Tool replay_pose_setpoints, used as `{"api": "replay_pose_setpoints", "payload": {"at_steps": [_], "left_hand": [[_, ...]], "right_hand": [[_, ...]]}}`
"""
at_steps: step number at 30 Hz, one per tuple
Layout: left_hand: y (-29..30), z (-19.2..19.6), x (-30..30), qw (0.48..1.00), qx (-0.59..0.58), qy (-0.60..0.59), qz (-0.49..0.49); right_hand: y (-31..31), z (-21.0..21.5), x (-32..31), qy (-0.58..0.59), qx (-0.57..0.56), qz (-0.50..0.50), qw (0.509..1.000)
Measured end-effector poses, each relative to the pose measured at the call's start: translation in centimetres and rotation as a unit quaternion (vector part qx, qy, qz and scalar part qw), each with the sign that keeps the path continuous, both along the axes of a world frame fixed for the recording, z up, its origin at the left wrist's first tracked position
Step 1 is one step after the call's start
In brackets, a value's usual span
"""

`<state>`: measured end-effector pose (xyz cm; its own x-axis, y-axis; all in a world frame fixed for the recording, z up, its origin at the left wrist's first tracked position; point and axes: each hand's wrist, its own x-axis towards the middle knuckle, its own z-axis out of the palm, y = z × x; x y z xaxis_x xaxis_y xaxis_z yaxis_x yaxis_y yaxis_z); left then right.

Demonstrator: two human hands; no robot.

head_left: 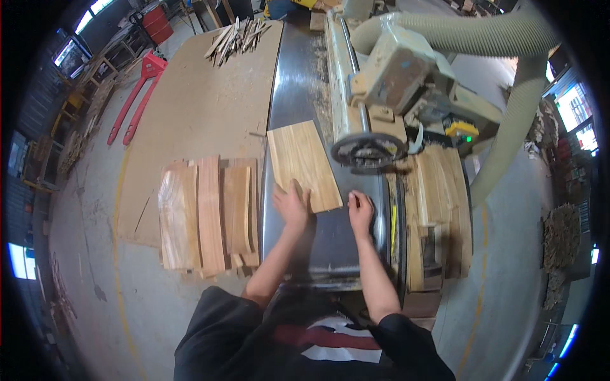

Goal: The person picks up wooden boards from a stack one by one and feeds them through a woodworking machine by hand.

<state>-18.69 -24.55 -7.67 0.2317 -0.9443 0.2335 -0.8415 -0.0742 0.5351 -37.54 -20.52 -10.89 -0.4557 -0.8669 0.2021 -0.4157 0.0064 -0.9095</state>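
A pale wooden board (302, 152) lies at a slant on the grey metal bed (298, 82) of a woodworking machine. My left hand (292, 204) rests on its near left corner, fingers spread over the wood. Just right of the board's near right corner is my right hand (361, 214), its fingers curled in and thumb against them. It looks apart from the board, and whatever its fingers may hold is hidden.
Stacked boards (210, 213) lie at the left, and more boards (438, 190) at the right. Beyond my right hand stand a black handwheel (368, 152) and a machine head (403, 66) with a thick hose (470, 32). Thin wood strips (238, 39) are heaped far left, near a red pallet jack (141, 89).
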Motion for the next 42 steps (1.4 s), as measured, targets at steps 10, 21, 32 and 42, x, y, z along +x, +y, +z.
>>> {"api": "replay_pose_setpoints", "payload": {"at_steps": [10, 21, 32, 42], "left_hand": [[21.9, -0.5, 5.6, 0.99, 0.09, 0.067, 0.083], [20.8, 12.4, 5.5, 0.929, 0.125, 0.201, -0.283], [21.7, -1.7, 0.6, 0.969, -0.002, -0.059, -0.24], [18.0, -3.0, -3.1, 0.986, -0.033, -0.104, -0.122]], "right_hand": [[20.6, 2.1, 3.6, 0.022, 0.125, 0.172, 0.977], [21.5, 10.7, -1.1, -0.543, 0.207, 0.328, 0.745], [23.8, 8.2, -0.7, 0.128, 0.268, 0.263, 0.918], [19.1, 2.5, 0.5, -0.3, 0.281, 0.064, 0.909]]}}
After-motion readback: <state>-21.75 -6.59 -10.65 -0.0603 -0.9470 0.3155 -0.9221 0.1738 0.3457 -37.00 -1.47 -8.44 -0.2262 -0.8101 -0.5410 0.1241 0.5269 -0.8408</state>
